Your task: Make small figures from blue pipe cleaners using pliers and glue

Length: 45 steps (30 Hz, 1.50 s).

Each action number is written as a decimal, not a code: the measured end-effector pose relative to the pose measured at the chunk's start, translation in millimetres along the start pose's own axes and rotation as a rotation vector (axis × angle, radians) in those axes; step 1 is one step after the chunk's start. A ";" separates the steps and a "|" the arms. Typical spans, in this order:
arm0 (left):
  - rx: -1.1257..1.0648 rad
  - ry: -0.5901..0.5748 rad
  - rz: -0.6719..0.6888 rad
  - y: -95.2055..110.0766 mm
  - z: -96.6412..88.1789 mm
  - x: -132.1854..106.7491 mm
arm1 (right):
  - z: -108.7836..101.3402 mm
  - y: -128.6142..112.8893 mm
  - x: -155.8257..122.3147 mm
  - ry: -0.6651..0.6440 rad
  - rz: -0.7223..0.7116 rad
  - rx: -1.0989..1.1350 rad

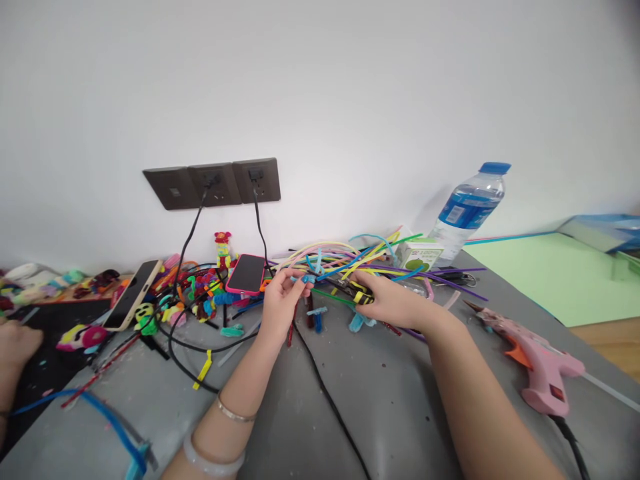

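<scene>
Head view: a small blue fuzzy piece (pixel 305 279) is pinched in the fingers of the left hand (pixel 281 297) above the tabletop (pixel 400 413); a yellow-and-black-handled tool (pixel 363 296) just beside it is clasped by the fingers of the right hand (pixel 389 299). Pipe cleaners (pixel 350 256) are heaped behind; a pink glue gun (pixel 543 365) is laid right of the right arm.

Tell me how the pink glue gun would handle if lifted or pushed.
The pink glue gun would probably feel stiff, since its body looks like hard plastic. Lying on its side, it seems unlikely to roll. Its attached black cord may drag or tug.
</scene>
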<state>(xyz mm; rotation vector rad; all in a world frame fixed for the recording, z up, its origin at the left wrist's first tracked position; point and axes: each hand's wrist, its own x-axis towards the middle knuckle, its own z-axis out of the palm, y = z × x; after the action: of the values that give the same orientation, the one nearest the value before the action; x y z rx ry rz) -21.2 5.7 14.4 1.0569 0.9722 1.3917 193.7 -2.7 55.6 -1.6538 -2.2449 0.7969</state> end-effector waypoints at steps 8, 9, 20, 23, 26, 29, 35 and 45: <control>-0.050 -0.044 -0.005 1.0 1.7 -2.0 | 1.6 11.4 1.9 -0.001 -0.047 0.055; -0.059 -0.055 -0.011 1.0 2.1 -2.3 | 1.4 11.9 2.0 0.000 -0.045 0.056; 0.033 0.002 -0.005 -0.7 0.1 -1.4 | 0.9 13.2 1.7 -0.001 -0.045 0.061; 0.033 0.022 -0.007 -2.1 -0.6 -0.6 | 1.1 14.5 1.8 0.003 -0.050 0.062; 0.035 0.037 -0.004 -3.4 -1.6 0.3 | 0.9 14.7 1.8 0.009 -0.060 0.071; 0.033 0.033 -0.009 -3.2 -1.9 0.6 | 0.7 14.4 1.9 -0.001 -0.058 0.071; 0.030 0.015 -0.021 -0.7 0.3 -0.7 | 0.4 14.8 2.3 -0.034 -0.068 0.071; 0.060 -0.005 -0.005 -0.2 -0.6 -1.6 | 0.6 13.9 1.9 -0.005 -0.081 0.051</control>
<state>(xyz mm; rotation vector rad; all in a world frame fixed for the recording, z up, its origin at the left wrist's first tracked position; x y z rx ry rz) -21.8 4.1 13.9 1.1008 1.0179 1.3626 204.0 1.8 47.2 -1.5300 -2.2596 0.8319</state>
